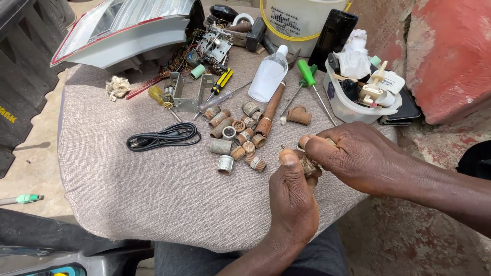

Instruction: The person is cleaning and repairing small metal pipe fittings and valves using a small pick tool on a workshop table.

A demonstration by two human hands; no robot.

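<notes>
My left hand (292,197) grips a small rusty pipe fitting (309,167) at the near right of the cloth-covered table (128,184). My right hand (353,153) is closed over the top of the same fitting, and a thin metal tip pokes out at its left by my thumb. A heap of several rusty and grey threaded fittings (236,134) lies just left of my hands. A long rusty pipe (270,108) slants through that heap.
A coiled black cable (164,137) lies to the left. Further back are a green-handled screwdriver (310,82), a yellow-black screwdriver (219,84), a clear bottle (268,76), a metal bracket (186,92), a white tub of parts (358,97), a white bucket (299,23) and a car lamp housing (123,30).
</notes>
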